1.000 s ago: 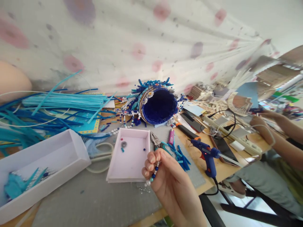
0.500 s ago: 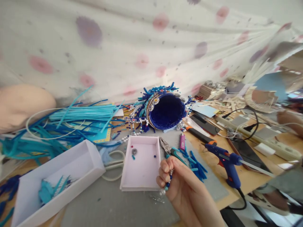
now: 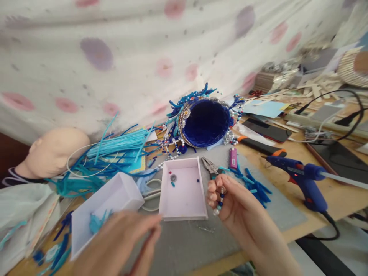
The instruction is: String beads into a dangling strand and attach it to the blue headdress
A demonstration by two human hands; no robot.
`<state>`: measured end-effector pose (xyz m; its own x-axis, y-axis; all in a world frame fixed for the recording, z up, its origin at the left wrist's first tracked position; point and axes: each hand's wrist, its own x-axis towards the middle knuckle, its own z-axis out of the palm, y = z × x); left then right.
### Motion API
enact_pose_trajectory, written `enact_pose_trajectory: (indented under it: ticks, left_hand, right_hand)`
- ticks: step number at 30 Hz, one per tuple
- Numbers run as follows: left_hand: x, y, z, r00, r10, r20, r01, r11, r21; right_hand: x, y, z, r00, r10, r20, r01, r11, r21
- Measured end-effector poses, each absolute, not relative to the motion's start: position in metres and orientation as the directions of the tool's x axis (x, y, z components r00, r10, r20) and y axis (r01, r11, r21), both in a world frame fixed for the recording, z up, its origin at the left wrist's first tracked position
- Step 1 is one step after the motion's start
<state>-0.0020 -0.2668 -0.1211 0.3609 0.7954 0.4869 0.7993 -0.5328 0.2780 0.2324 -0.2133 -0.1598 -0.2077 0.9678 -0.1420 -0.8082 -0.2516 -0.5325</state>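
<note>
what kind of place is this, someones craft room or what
Most likely a craft or costume-making workbench. A beaded blue headpiece lies on its side on the table, a blue glue gun stands near it, and the right hand holds a short bead strand beside a shallow bead tray.

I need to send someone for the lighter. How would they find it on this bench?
Start at the blue beaded headpiece by the spotted cloth. Just in front lies the lighter, between the pliers and the glue gun. It alone is pink and slim.
</note>
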Motion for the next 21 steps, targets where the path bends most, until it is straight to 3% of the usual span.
enact_pose_trajectory:
  ticks: [4,7,12,17,21]
  left_hand:
    - [0.012,-0.227,-0.114,0.467,0.776,0.424,0.815,-0.564,0.134]
    - [0.015,-0.205,-0.115,0.459,0.818,0.347,0.85,-0.518,0.094]
    - [0.02,-0.193,-0.121,0.46,0.848,0.263,0.856,-0.502,0.122]
    - [0.031,-0.185,-0.126,0.487,0.872,0.044,0.85,-0.485,0.207]
    - [0.045,-0.177,-0.134,0.521,0.85,-0.078,0.844,-0.499,0.196]
  right_hand:
    - [0.239,-0.214,-0.165,-0.207,0.961,-0.185,-0.845,-0.271,-0.46]
    - [0.244,-0.216,-0.17,-0.227,0.949,-0.217,-0.87,-0.298,-0.393]
    - [0.243,-0.22,-0.18,-0.272,0.932,-0.241,-0.853,-0.35,-0.389]
    - [0.246,-0.221,-0.186,-0.296,0.916,-0.271,-0.791,-0.394,-0.468]
    - [0.251,-0.213,-0.188,-0.246,0.928,-0.281,-0.796,-0.358,-0.488]
